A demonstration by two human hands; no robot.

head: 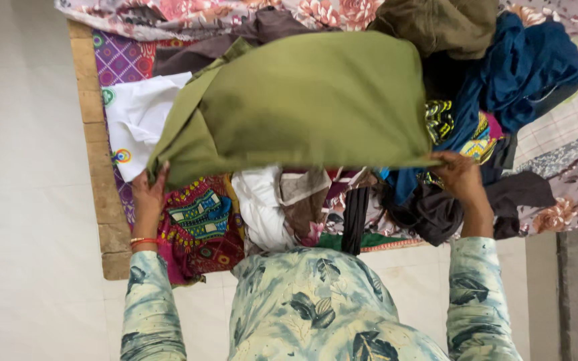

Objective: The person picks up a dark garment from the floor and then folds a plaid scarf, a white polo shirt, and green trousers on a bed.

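Two hands: left hand [148, 194] and right hand [458, 172] each grasp a lower corner of the olive-green cloth [309, 100].
Head view, cloth: spread taut above the clothes pile [289, 207] on the bed [98, 154].
Technique: keep both grips level, edges aligned, tension even before folding.

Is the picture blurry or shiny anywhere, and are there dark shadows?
Head view: soft, even light, no glare; the olive green cloth looks a little smeared, as do the left hand and right hand gripping its corners; the clothes pile under it sits in dim shadow; the pale floor looks washed out.
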